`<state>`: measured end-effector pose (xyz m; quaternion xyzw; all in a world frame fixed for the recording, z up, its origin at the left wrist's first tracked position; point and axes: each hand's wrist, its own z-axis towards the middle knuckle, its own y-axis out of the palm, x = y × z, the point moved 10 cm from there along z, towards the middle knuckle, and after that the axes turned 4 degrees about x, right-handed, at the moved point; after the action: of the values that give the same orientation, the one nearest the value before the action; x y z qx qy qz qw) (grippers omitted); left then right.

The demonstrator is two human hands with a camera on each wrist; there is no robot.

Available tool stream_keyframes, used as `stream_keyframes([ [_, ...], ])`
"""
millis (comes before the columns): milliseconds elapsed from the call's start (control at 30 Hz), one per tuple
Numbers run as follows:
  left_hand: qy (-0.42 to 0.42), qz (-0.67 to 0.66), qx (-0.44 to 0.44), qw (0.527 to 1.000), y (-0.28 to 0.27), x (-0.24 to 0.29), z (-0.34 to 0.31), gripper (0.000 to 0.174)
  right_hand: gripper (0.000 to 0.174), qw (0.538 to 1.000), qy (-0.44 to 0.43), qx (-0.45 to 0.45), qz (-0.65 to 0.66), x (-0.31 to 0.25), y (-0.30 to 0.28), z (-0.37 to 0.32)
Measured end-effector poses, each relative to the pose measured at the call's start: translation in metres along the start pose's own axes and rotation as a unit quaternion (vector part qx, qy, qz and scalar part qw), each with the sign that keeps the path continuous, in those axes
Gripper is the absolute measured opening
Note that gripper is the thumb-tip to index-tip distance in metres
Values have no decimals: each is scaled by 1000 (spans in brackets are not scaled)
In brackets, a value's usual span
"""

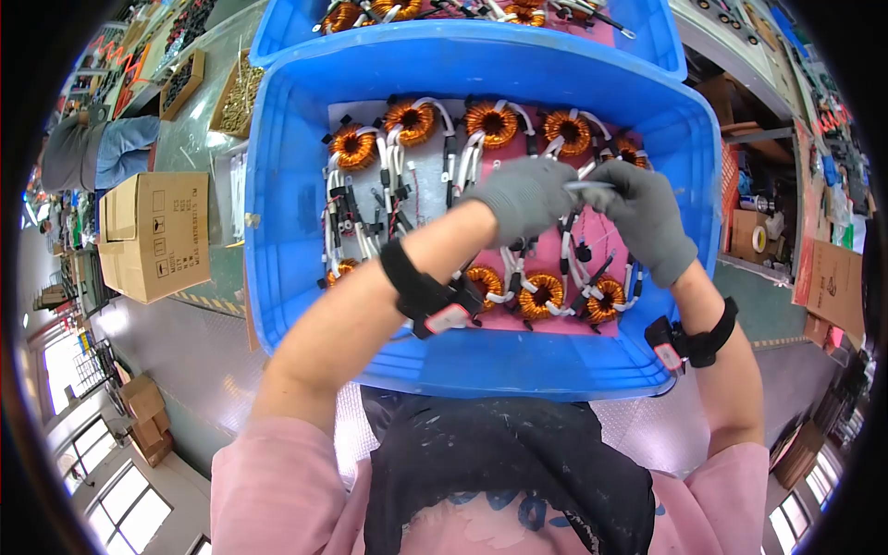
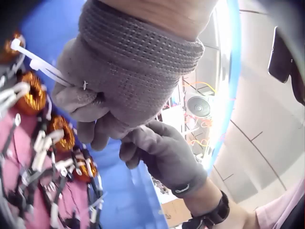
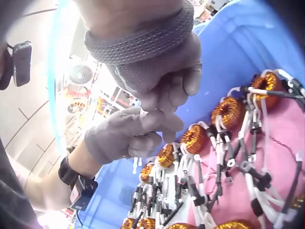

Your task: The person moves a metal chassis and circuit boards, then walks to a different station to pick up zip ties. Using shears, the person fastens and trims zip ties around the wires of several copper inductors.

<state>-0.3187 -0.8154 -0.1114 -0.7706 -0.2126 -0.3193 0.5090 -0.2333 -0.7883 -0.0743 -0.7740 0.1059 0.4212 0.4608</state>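
Note:
Both hands wear grey knitted gloves and meet above the right part of a blue bin. My left hand holds white cable ties, whose heads stick out past the glove in the left wrist view. Curled in toward the left fingertips, my right hand pinches at a thin pale strip between the hands; the fingers mostly hide it. Below them lie copper-wound ring coils with white and black leads, in rows on pink and white sheets.
Another blue bin with similar coils stands beyond this one. At left are a cardboard box and a workbench with a tray of small brass-coloured parts. Shelving stands at right. A person in jeans is at far left.

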Motion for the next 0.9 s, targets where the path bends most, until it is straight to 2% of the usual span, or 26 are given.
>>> stream_keyframes([
  [33, 39, 40, 24, 998, -17, -4, -8, 31, 16, 1000, -2, -2, 3, -9, 3, 4],
  [100, 59, 137, 84, 985, -41, -28, -33, 28, 17, 984, -94, 20, -151, -37, 11, 10],
  [133, 3, 161, 14, 987, -49, -48, -44, 38, 18, 975, -100, 21, -198, -40, 16, 11],
  [167, -20, 182, 1, 983, -55, -70, -57, 35, 18, 975, -104, 19, -193, -38, 22, 10],
  [233, -155, 200, -38, 967, -58, -119, -87, 34, 17, 985, -23, 1, -170, -7, 36, 5],
  [300, -204, 165, -29, 964, -38, -157, -109, 34, 19, 993, 76, -79, -39, 21, 67, -3],
  [333, -282, 102, -44, 953, -17, -188, -116, 33, 19, 994, 65, -80, -25, 18, 78, -6],
  [367, -276, 95, -42, 955, -15, -176, -118, 31, 19, 995, 54, -81, -11, 14, 88, -7],
  [433, -332, 68, 27, 940, 4, -196, -121, 30, 19, 993, 67, -97, -10, 13, 105, -8],
  [467, -332, 68, 26, 941, 8, -197, -117, 30, 19, 990, 85, -114, -23, 12, 112, -9],
  [533, -360, 88, -39, 928, 21, -204, -116, 37, 19, 984, 113, -133, -26, 17, 123, -12],
  [567, -360, 90, -40, 928, 21, -204, -116, 37, 19, 984, 113, -132, -25, 16, 125, -13],
  [633, -276, 71, -1, 958, 19, -189, -108, 37, 19, 973, 151, -174, -5, 18, 138, -21],
  [667, -265, 77, 22, 961, 19, -186, -105, 36, 19, 965, 151, -213, 20, 13, 147, -25],
  [700, -265, 78, 20, 961, 21, -187, -102, 36, 19, 965, 152, -213, 22, 14, 155, -27],
  [733, -256, 79, -2, 964, 23, -184, -97, 36, 18, 977, 4, -213, -19, -8, 169, -24],
  [767, -245, 81, -24, 966, 25, -181, -94, 36, 17, 966, -144, -206, -59, -35, 181, -26],
  [800, -228, 76, -30, 970, 23, -176, -91, 38, 17, 967, -143, -202, -58, -40, 192, -23],
  [867, -230, 58, -42, 971, 23, -170, -91, 39, 18, 912, -273, -233, -197, -67, 224, -29],
  [900, -233, 37, -51, 970, 25, -169, -91, 40, 18, 913, -273, -233, -195, -69, 228, -28],
])
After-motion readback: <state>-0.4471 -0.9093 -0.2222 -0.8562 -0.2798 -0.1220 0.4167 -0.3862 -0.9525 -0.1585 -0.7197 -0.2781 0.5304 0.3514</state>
